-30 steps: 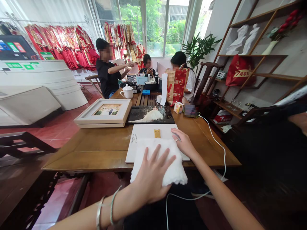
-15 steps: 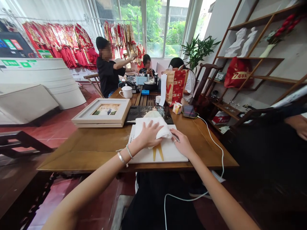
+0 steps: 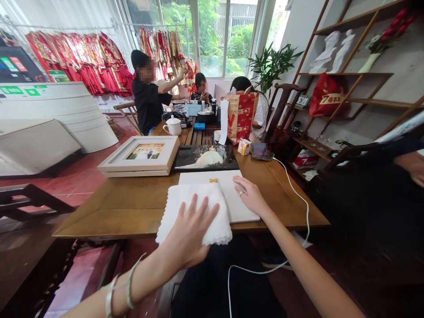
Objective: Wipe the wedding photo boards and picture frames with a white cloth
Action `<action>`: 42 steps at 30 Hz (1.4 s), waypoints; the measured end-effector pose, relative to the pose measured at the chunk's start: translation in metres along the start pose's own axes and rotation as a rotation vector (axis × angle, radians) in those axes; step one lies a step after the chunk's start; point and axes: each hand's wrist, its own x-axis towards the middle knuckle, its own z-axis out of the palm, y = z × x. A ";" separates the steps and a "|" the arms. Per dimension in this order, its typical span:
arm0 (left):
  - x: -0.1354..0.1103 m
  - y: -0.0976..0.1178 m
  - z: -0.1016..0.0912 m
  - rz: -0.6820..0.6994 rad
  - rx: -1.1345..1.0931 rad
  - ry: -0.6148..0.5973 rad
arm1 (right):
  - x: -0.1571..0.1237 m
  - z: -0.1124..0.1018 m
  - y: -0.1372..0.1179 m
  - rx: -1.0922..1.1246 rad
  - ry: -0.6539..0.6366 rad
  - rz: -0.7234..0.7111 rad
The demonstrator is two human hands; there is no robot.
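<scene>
My left hand (image 3: 188,232) lies flat with its fingers spread on a white cloth (image 3: 192,207). The cloth covers the near left part of a white board (image 3: 238,203) and hangs over the front edge of the wooden table (image 3: 132,207). My right hand (image 3: 250,196) rests open on the right side of that board, holding it down; a ring shows on one finger. A small yellow mark (image 3: 213,180) shows on the board just beyond the cloth.
A framed photo (image 3: 139,154) and a dark picture panel (image 3: 205,158) lie farther back. A white cable (image 3: 298,194) runs from a phone (image 3: 261,151) over the table's right edge. Three people sit at the far end by a red bag (image 3: 241,117). Shelves stand at right.
My left hand has drawn the cloth from the board's far end back toward me and to the left, over the table's front edge. My right hand has stayed on the board.
</scene>
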 end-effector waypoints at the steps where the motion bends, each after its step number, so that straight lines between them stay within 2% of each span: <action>1: -0.006 -0.002 0.000 -0.010 -0.023 -0.018 | 0.000 0.000 0.000 -0.001 0.000 0.001; 3: -0.011 -0.012 0.000 -0.034 -0.063 -0.021 | 0.000 0.000 0.000 -0.004 -0.004 0.002; 6: -0.002 -0.038 0.002 -0.097 -0.073 0.040 | 0.000 -0.001 -0.001 -0.008 -0.012 0.004; 8: 0.010 -0.053 0.006 -0.065 -0.059 0.099 | 0.000 -0.001 -0.001 -0.006 -0.011 0.005; 10: 0.024 -0.062 0.011 0.022 -0.048 0.162 | 0.000 -0.001 0.000 -0.008 -0.009 0.001; 14: 0.047 -0.065 0.018 0.088 -0.061 0.264 | -0.001 0.000 0.002 -0.021 -0.005 -0.015; 21: 0.083 -0.072 0.020 0.039 -0.079 0.310 | -0.001 0.001 0.003 -0.026 0.000 -0.013; 24: 0.092 -0.078 0.018 0.032 -0.075 0.303 | 0.000 0.001 0.002 -0.034 0.003 -0.005; 28: 0.081 -0.076 0.011 0.044 -0.085 0.258 | 0.000 0.003 0.001 -0.033 0.010 0.005; 32: 0.042 -0.055 0.013 0.045 -0.098 0.225 | -0.002 0.003 0.002 -0.035 0.009 -0.010; 36: 0.005 -0.031 0.029 0.044 -0.097 0.261 | -0.002 0.003 0.003 -0.042 0.008 -0.010; 39: 0.001 -0.028 0.040 0.047 -0.079 0.323 | -0.002 0.002 0.003 -0.034 0.006 -0.009; 42: 0.012 -0.031 0.040 0.018 -0.070 0.330 | 0.000 0.002 0.004 -0.036 0.016 -0.010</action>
